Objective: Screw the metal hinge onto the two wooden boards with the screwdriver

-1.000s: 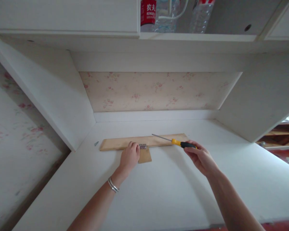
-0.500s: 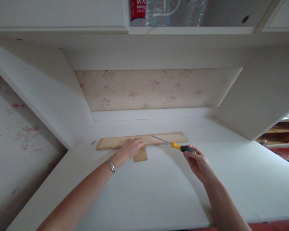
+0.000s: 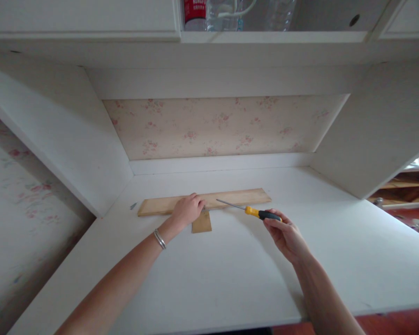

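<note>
My right hand (image 3: 289,235) grips the black and yellow handle of a screwdriver (image 3: 253,211), and its thin metal shaft points left over a long wooden board (image 3: 237,197). The board lies flat on the white desktop. A short wooden piece (image 3: 201,223) sticks out toward me from the board's near edge. Where the two meet, my left hand (image 3: 188,210) rests with curled, closed fingers. A small metallic-looking bit shows by its fingertips, too small to name. Between the screwdriver tip and my left fingers there is a small gap.
A small grey pointed object (image 3: 133,205) lies left of the board. White side panels (image 3: 377,121) flank the desktop (image 3: 223,279), with floral wallpaper behind. Overhead, a cabinet shelf (image 3: 275,37) holds plastic bottles (image 3: 223,16). The desktop's front edge runs along the bottom.
The whole view has shifted slightly. My left fingers have lifted a little and uncover more of the joint beside the short piece. The screwdriver stays in my right hand, nearly unmoved.
</note>
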`<state>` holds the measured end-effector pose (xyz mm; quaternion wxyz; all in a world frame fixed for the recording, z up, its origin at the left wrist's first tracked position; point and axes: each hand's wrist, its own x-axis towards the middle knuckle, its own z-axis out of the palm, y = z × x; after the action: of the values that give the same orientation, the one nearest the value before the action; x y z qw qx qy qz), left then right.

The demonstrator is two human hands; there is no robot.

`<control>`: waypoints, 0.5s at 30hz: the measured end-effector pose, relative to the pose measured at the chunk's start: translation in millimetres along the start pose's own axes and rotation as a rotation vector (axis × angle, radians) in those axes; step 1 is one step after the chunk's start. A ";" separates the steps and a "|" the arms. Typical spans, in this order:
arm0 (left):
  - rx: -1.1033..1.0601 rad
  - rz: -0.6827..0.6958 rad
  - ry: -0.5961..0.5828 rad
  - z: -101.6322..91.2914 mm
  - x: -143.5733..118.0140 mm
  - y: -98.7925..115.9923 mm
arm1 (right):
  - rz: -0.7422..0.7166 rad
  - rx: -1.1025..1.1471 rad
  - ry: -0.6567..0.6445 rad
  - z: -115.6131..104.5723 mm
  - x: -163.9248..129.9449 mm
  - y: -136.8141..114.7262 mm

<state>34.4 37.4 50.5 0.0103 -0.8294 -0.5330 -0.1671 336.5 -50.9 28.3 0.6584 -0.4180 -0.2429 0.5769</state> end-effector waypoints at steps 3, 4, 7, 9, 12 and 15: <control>-0.104 -0.034 0.084 -4.6 -0.6 -15.7 | 0.008 0.004 -0.003 0.1 -0.3 1.4; -0.136 -0.046 0.113 -6.8 -1.5 -24.3 | 0.012 0.006 -0.002 0.0 -0.3 2.0; -0.190 -0.134 0.199 -14.3 -8.2 -59.7 | 0.030 0.014 0.019 -0.4 0.6 4.4; -0.187 -0.244 0.246 -19.6 -16.2 -88.6 | 0.035 0.019 0.030 0.7 1.7 6.7; -0.119 -0.360 0.277 -26.0 -32.5 -133.2 | 0.007 0.006 0.035 6.7 3.3 11.3; 0.000 -0.416 0.297 -27.2 -50.6 -172.5 | -0.044 -0.026 0.034 18.1 5.4 16.0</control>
<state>-145.0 62.0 33.9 0.0539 -0.6683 -0.6847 -0.2857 314.3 -41.1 23.7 0.6696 -0.4309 -0.2483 0.5517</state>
